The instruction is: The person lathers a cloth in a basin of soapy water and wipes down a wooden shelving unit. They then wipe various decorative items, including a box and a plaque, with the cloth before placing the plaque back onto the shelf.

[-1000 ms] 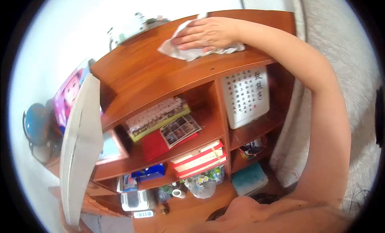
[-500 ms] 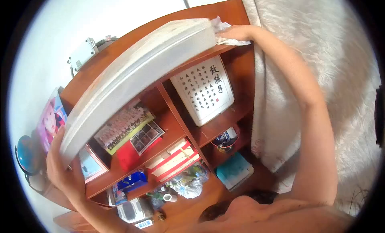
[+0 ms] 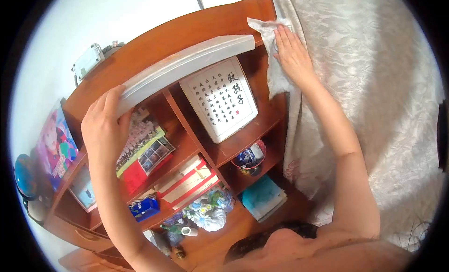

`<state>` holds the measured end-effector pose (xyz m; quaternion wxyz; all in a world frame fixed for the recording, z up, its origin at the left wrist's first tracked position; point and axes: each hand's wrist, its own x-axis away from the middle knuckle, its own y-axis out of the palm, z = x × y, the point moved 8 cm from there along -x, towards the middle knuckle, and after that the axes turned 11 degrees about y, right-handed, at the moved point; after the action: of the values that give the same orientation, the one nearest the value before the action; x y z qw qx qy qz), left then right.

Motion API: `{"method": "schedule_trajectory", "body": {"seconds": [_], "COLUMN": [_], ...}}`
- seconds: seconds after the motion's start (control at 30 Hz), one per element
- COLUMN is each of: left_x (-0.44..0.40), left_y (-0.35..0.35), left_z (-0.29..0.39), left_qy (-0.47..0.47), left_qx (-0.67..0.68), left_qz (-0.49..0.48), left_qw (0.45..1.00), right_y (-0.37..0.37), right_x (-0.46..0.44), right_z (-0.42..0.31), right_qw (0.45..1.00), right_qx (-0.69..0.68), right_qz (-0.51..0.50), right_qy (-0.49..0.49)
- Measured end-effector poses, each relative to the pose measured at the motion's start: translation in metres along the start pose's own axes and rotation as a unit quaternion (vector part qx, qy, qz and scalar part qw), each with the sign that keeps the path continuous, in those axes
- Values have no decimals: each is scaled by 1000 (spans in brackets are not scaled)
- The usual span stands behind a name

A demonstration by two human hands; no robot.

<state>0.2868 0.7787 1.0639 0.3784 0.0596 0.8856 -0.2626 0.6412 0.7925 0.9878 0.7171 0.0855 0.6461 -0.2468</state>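
A long, pale, flat-sided box (image 3: 187, 61) lies along the upper part of the wooden shelf unit. My left hand (image 3: 104, 117) is closed around its near left end, fingers over the top edge and thumb below. At the top right corner of the shelf unit, my right hand (image 3: 293, 56) holds a thin white cloth (image 3: 277, 80), fingers close together and pressed against it. The cloth hangs down over the end of the shelf, apart from the box. Some of the cloth is hidden under the right hand.
The brown shelf unit (image 3: 184, 124) holds a framed sheet of writing (image 3: 220, 101), photos, a blue box (image 3: 144, 207), flowers (image 3: 210, 211), a round container (image 3: 250, 157) and teal books (image 3: 263, 197). A patterned curtain (image 3: 336, 47) hangs on the right. A white device (image 3: 88, 61) stands behind.
The box has come down at its right end and away from the right hand. My left hand has moved up and right with it. The right hand and cloth have shifted right, the cloth now spread.
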Motion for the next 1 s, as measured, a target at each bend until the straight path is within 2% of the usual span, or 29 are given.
{"method": "schedule_trajectory", "body": {"seconds": [0.03,0.17,0.23,0.27,0.37,0.47,0.53,0.6,0.67,0.7,0.73,0.77,0.8,0.83,0.87,0.97,1.0], "left_x": [-2,-9,-14,-16,-21,-27,-30,-30,-29,-31,-27,-11,1,8,10,21,25], "left_y": [2,9,8,8,16,27,38,51,38,25,15,28,38,61,91,164,182], "left_z": [3,8,13,14,15,20,19,17,28,45,64,80,110,135,157,182,171], "left_qy": [2,8,26,24,9,4,-39,-57,7,-1,12,-63,-16,-91,-155,-211,-273], "left_qx": [-1,4,-20,-18,-19,-39,-40,-27,-138,-171,-108,27,86,181,251,271,264], "left_qz": [-2,-7,6,5,-31,-49,-104,-128,43,91,150,142,217,169,73,44,51], "left_qw": [1000,1000,999,1000,999,998,993,990,990,981,983,987,972,965,952,938,924], "right_y": [2,12,18,23,47,53,59,85,98,97,101,97,102,103,102,83,80], "right_x": [-3,6,25,38,67,65,51,44,35,29,29,25,28,29,28,29,32], "right_z": [1,-3,-7,-10,-27,-39,-46,-51,-54,-55,-56,-57,-55,-52,-50,-47,-46], "right_qw": [999,998,993,993,946,951,942,907,902,886,867,895,896,911,925,932,931], "right_qx": [-36,-42,60,60,248,249,270,323,311,310,308,296,293,276,261,274,277], "right_qz": [-26,-31,-83,-85,-205,-155,-160,-213,-225,-276,-324,-256,-256,-239,-220,-178,-177], "right_qy": [7,25,58,56,-43,-97,-116,-165,-198,-209,-220,-215,-216,-193,-169,-158,-159]}}
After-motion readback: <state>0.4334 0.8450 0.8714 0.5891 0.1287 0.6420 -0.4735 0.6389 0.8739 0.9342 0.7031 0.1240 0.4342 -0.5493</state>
